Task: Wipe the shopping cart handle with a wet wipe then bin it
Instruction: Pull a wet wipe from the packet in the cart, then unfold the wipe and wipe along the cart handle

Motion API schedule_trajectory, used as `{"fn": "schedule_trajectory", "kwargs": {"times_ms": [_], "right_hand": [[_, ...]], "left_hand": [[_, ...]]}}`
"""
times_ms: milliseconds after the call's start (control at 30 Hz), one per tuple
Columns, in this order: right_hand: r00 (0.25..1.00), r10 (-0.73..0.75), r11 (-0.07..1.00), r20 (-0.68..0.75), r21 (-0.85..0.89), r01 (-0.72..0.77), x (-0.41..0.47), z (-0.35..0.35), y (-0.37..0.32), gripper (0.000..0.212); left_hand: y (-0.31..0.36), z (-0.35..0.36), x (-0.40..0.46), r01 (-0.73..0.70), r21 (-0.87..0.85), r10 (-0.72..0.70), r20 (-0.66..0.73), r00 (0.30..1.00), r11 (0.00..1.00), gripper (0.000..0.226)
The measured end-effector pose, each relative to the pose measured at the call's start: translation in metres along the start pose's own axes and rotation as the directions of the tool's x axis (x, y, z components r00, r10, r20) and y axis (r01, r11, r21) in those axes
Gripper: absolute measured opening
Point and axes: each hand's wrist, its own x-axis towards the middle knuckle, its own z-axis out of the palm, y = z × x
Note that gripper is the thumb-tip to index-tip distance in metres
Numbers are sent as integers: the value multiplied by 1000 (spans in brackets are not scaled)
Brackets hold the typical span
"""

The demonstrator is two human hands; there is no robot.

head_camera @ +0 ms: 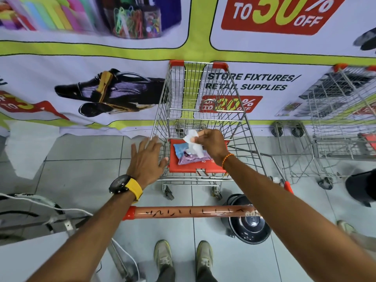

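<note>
Cart (203, 119): wire basket, facing a printed banner.
Handle (191, 212): orange bar, nearest the person, untouched.
Left hand (147, 159): fingers spread, at the basket's left rim.
Right hand (211, 145): pinching the wet wipe (193, 143) above the wipe pack (183, 154) on the red seat flap.

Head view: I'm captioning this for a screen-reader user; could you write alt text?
A right hand pulls a white wet wipe from a pack on a shopping cart's red seat flap, while the left hand rests open on the basket edge. The orange cart handle spans the foreground.
</note>
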Motion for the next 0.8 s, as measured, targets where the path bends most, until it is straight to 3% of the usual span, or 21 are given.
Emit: {"fn": "schedule_trajectory", "kwargs": {"times_ms": [100, 200, 300, 367, 567, 800], "right_hand": [[999, 29, 989, 16, 147, -31, -17, 0, -14, 24], [999, 17, 982, 35, 188, -23, -35, 2, -31, 29], [998, -27, 985, 57, 173, 17, -53, 2, -49, 31], [994, -58, 988, 96, 147, 44, -65, 1, -61, 30], [983, -111, 990, 144, 98, 98, -93, -4, -90, 34], [972, -97, 931, 213, 365, 12, -116, -6, -102, 38]], "left_hand": [[20, -12, -12, -69, -297, 51, -69, 996, 952, 39], [44, -30, -23, 34, -628, -113, -86, 990, 777, 29], [63, -53, -27, 72, -788, -195, -62, 979, 612, 25], [71, -68, -27, 33, -832, -195, -91, 977, 554, 25], [72, -89, -26, -46, -845, -175, -164, 971, 533, 8], [65, -97, -35, 45, -951, -175, -10, 985, 306, 15]]}}
